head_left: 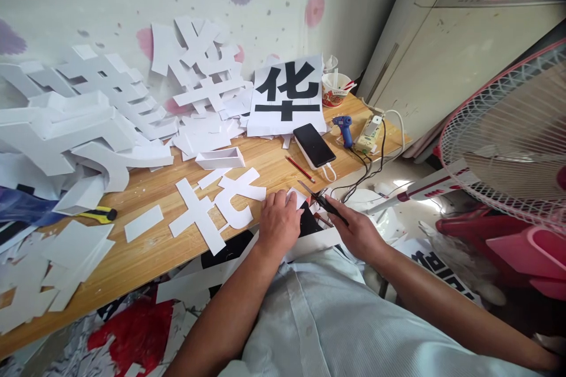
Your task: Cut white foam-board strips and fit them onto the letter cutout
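"What are the hands doing, using the black-screened smartphone (314,146) as our landmark?"

"Nearer the wearer than the phone, the right hand (356,230) is closing narrowly around a black-handled bladed tool (329,205). The left hand (279,221) is lying beside it, fingers bent and close together; whether it is gripping anything, I cannot tell."

"How could this be going well?"

"I'd judge that steadying the work with the left hand, while keeping its fingertips out of the blade's line, is helping (the two hands are working rather close)."

"And how are the things looking?"

"The tool is showing a slim, greyish blade, pointing up toward the phone. The black-and-white sheet material (309,222) is lying between the hands, on the wearer's side of the phone, its black patch contrasting with pale edges. Flat white cut-out shapes (196,214) are lying left of the phone."
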Tool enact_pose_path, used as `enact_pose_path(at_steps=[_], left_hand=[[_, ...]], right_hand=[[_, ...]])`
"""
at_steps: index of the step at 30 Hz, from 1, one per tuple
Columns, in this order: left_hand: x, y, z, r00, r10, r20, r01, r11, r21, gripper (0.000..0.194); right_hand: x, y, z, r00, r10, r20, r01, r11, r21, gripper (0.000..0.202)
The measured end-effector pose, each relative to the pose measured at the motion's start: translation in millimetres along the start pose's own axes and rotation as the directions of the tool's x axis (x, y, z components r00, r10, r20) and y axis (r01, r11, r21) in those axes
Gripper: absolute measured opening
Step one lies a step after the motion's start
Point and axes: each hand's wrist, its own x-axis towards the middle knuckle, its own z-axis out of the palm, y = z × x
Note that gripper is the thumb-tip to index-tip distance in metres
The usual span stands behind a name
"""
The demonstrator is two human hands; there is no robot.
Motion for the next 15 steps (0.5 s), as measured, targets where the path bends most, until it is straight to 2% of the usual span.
enact_pose_path(at_steps=[6,15], left_hand=[[1,1,-3.4,1.000,0.004,0.013,-0.004,1.000,-0.009,0.038],[0,-1,-0.8,1.000,0.012,0.011,-0.012,1.000,0.000,0.042]], right_hand=[[-3,-7,-2,0.996,-0.075,0.057,0.079,0.995,-0.067,0.053],[-3,-15,-3,0.993,-0.096,0.063,0.104,0.984,-0.144,0.051]])
